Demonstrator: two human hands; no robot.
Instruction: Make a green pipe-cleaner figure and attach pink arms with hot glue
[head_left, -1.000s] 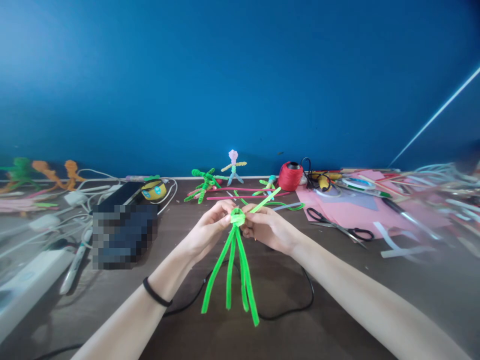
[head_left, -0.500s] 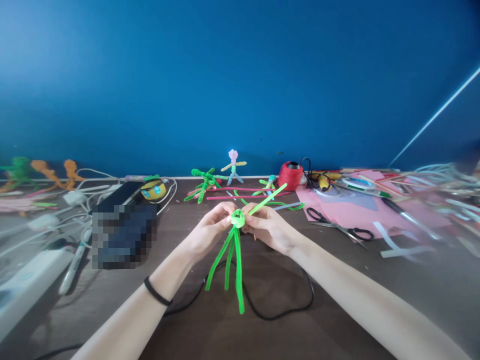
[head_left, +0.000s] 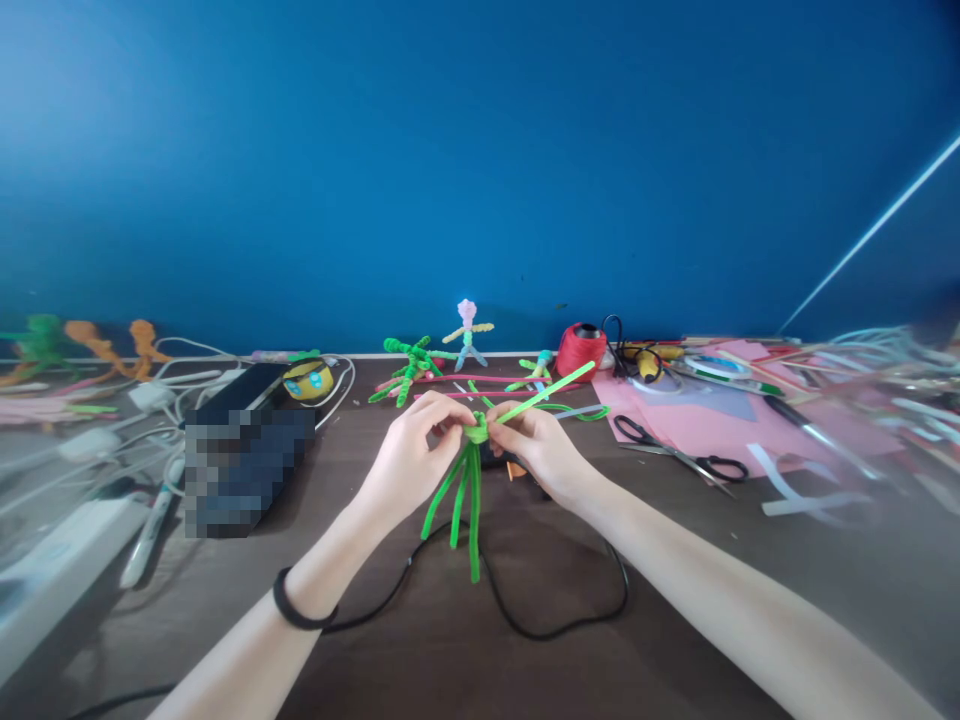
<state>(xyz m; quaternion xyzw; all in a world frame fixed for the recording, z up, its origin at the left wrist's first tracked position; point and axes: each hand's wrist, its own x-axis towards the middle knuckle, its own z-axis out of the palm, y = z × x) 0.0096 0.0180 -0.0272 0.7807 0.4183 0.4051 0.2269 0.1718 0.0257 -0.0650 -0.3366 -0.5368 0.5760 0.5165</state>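
Note:
Both hands hold a bundle of bright green pipe cleaners [head_left: 471,480] above the brown table [head_left: 420,650]. My left hand [head_left: 409,455] pinches the wound green knot at the top from the left. On the knot's right side my right hand [head_left: 536,445] pinches too and holds one free green strand that sticks up and to the right toward the red spool [head_left: 580,352]. Three green legs hang down from the knot. A black band sits on my left wrist.
A black cable [head_left: 555,610] loops on the table under the hands. Pipe-cleaner figures [head_left: 466,335] stand by the blue wall. Scissors [head_left: 679,452] lie on pink paper [head_left: 757,420] at right. A dark blurred object [head_left: 244,455], white cables and a white power strip [head_left: 52,570] fill the left.
The hands have moved slightly away from me and turned the bundle; the hanging green legs swung in and look shorter. The free strand now points further right.

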